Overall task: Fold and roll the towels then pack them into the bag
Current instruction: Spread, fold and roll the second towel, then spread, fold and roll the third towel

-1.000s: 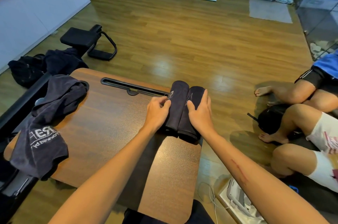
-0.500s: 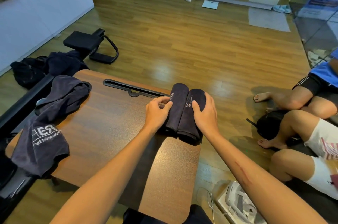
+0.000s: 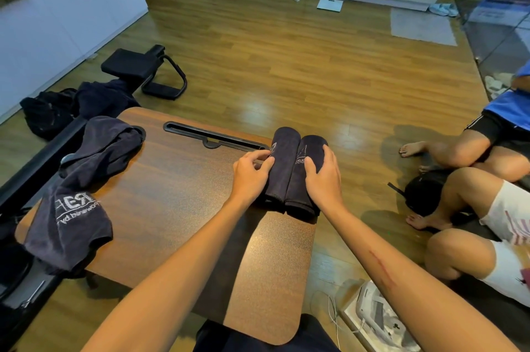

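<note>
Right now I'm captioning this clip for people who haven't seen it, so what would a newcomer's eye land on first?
First, the two dark rolled towels lying side by side at the far right edge of the brown wooden lap table, with the left hand and right hand flanking them. Next, the crumpled dark towel with white lettering draped over the table's left edge.
</note>
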